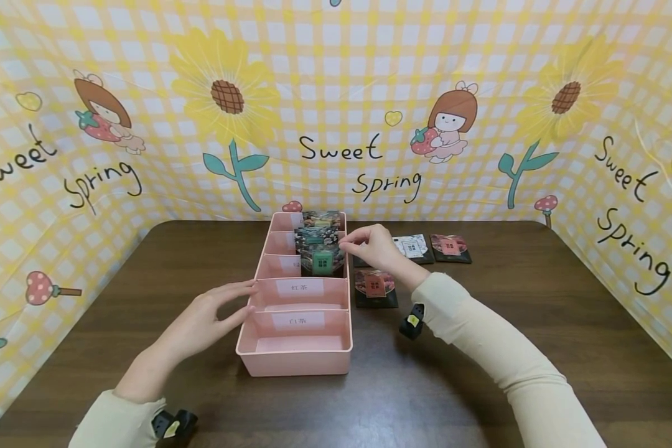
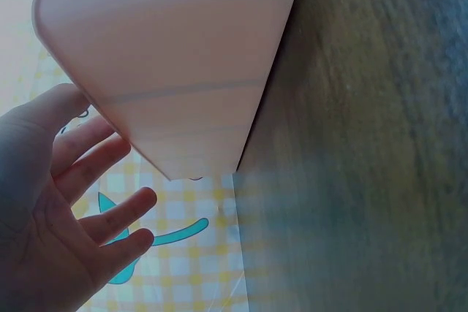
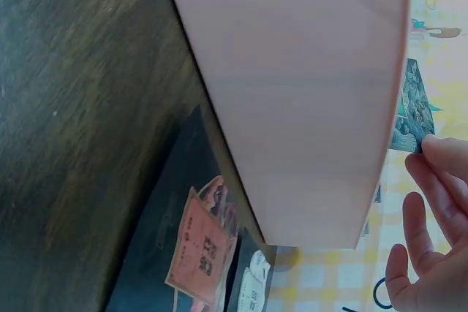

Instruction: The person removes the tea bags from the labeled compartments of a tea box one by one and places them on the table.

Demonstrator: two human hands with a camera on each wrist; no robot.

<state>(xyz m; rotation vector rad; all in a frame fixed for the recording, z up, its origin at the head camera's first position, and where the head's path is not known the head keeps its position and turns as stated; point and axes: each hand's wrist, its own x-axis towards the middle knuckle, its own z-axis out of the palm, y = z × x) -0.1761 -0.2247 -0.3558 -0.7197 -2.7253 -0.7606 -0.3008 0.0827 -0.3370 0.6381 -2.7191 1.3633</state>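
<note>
Green packet (image 1: 322, 261) faces the head camera, crosswise to the pink tray (image 1: 294, 364).

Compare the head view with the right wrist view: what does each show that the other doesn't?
Only the head view shows the left hand at the pink box's left rim and the paper labels inside.

Only the right wrist view shows the box's right outer wall.

Both show the right hand pinching a dark green packet, a red-labelled packet, the table and the checkered cloth.

White packet (image 1: 417, 247) partly behind the right grip (image 1: 376, 249), both sleeves (image 1: 498, 336) cropped by the head view's bottom edge.
</note>
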